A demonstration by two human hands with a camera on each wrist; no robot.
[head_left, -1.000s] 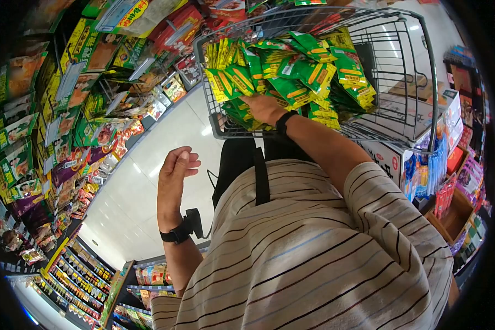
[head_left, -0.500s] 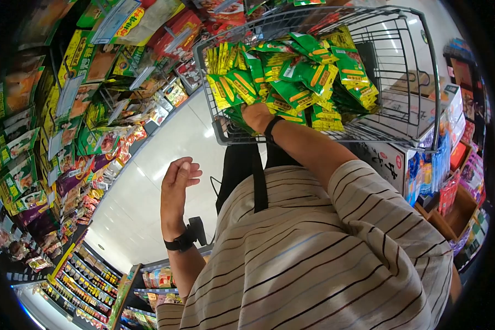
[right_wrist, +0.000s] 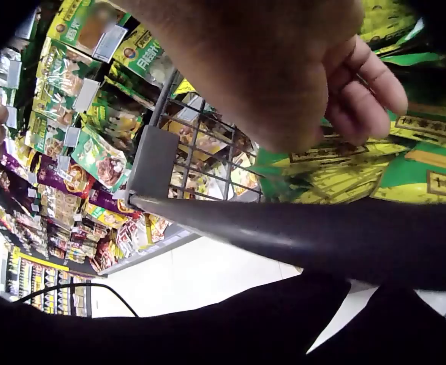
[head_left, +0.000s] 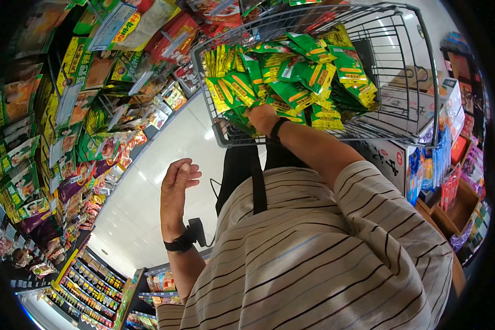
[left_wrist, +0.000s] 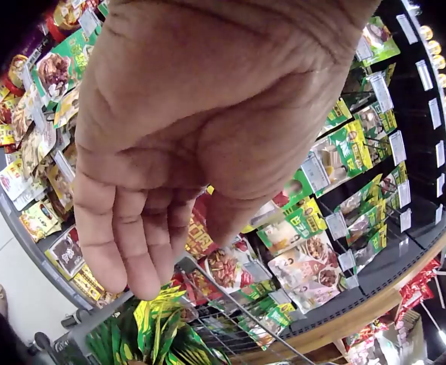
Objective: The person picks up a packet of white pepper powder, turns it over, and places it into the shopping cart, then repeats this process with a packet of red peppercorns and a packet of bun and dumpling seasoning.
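Green and yellow packets [head_left: 300, 74] fill the near part of a wire shopping cart [head_left: 404, 140]. Inside the cart's near left corner, the right hand [head_left: 263, 118] is low against the packets; its fingertips are partly hidden in the head view. In the right wrist view this hand [right_wrist: 284, 84] has bent fingers over the packets [right_wrist: 428, 175], and whether it grips one cannot be told. The left hand [head_left: 177, 179] hangs in the air left of the cart, fingers loosely bent and empty. Its palm [left_wrist: 208, 129] faces the left wrist camera.
Shelves of hanging packets [head_left: 71, 132] run along the left side. White boxes [head_left: 388, 165] stand beside the cart on the right, near a wooden crate [head_left: 459, 209]. Pale floor tiles [head_left: 143, 181] show between the shelves and the person. The cart's handle [right_wrist: 284, 236] crosses the right wrist view.
Compared with a second ago, the right hand sits slightly lower in the head view, nearer the cart's near edge. The left hand appears slightly lower, its pose much the same.
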